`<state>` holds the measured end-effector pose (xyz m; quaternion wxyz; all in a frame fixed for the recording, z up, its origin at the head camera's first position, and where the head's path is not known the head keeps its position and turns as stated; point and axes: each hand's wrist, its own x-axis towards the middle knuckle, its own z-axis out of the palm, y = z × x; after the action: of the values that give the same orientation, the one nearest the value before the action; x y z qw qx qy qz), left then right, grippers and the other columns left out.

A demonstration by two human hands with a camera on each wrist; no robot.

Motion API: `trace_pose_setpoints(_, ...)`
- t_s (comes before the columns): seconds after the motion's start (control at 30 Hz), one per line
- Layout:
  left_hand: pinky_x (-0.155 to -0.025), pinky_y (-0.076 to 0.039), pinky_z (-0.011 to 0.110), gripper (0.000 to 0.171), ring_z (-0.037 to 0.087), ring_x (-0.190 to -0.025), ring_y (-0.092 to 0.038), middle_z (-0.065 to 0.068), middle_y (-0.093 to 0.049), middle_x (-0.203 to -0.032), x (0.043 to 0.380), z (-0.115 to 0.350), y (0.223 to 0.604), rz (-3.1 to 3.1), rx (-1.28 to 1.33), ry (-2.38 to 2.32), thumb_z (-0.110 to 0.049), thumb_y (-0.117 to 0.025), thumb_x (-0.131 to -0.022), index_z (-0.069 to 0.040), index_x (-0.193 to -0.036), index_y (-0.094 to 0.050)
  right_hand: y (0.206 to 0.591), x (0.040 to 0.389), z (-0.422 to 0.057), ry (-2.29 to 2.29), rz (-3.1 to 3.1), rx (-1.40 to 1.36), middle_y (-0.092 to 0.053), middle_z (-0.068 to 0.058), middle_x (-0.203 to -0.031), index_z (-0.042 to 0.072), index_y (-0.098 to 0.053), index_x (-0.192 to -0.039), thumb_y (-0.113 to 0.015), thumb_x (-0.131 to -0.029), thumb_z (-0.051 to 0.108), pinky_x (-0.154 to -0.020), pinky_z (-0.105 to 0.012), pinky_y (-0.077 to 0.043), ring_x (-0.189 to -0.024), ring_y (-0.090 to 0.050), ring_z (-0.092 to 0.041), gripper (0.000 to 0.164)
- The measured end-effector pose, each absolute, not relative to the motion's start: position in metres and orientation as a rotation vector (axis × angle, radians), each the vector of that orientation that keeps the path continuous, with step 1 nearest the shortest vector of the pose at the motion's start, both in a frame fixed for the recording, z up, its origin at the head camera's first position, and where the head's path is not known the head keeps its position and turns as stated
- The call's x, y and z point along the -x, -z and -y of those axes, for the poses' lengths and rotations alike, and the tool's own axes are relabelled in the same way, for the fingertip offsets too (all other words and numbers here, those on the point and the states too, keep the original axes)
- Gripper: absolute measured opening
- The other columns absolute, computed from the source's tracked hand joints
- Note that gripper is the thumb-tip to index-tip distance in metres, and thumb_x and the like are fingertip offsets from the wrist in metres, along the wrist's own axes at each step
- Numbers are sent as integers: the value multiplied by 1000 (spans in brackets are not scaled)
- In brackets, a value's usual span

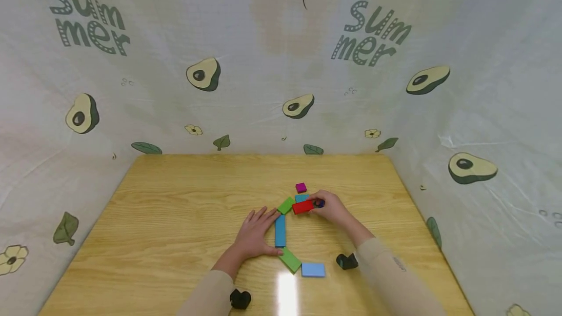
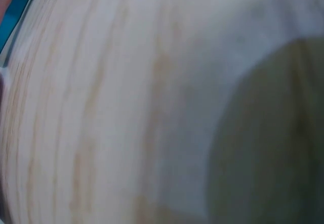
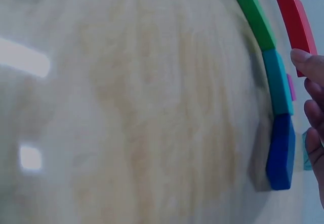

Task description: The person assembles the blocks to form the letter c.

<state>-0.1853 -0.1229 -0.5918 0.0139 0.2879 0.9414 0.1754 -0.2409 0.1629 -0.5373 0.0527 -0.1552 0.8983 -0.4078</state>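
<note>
My right hand (image 1: 330, 207) pinches a red block (image 1: 303, 207) by one end. In the right wrist view that red block (image 3: 297, 27) is held raised beside a row of blocks on the table. The row has an upper green block (image 1: 286, 206), a teal block (image 1: 301, 198) and a dark blue block (image 3: 280, 153), which the right fingers partly hide in the head view. My left hand (image 1: 254, 238) rests on the table with fingers spread. Its fingertips are near the upper green block and the long blue block (image 1: 280, 231); its thumb touches the lower green block (image 1: 290, 260).
A light blue block (image 1: 313, 270) lies at the near end of the curved row. Behind the teal block sits a small magenta block (image 1: 300, 187). The wooden table (image 1: 184, 199) meets a printed cloth (image 1: 254, 126) at its back and sides.
</note>
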Motion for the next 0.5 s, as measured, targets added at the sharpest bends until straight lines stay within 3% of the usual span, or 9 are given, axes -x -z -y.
trace_pose_setpoints(0.5,-116,-8,52,112,27,-147,-15,-2,-27,-158,185,123,592,-2919,-885,-574,-86,-58,-66,-23,-155,-30,554,189,-195,1327,-2721,361,-60,1,-92,10,-73,-107,-82,-77,7,-70,-29,-45,-83,-52,-19,31)
